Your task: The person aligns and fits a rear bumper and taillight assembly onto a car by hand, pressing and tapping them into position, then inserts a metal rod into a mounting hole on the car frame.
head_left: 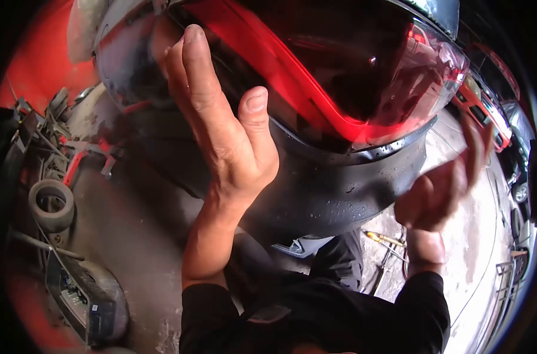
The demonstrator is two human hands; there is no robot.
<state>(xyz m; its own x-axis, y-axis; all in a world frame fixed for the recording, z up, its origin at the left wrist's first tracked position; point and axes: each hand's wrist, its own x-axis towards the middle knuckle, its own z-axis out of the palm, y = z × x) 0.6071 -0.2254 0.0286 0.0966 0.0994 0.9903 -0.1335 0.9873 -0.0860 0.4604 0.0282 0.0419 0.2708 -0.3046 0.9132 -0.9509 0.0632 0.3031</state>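
My left hand (227,124) is raised in front of a vehicle's shiny, dark curved panel (333,71), which shows a broad red band. Its fingers are stretched out with the thumb apart, and it holds nothing. Whether it touches the panel I cannot tell. My right hand (439,189) is up at the right, beside the black bumper (339,189) dotted with water drops. Motion smears it, but its fingers look extended and nothing shows in them.
A tire (51,205), a red metal piece (74,167) and a dark box-like part (82,295) lie on the floor at left. Tools with a yellow part (382,238) lie below the bumper. Vehicles (484,109) stand at far right.
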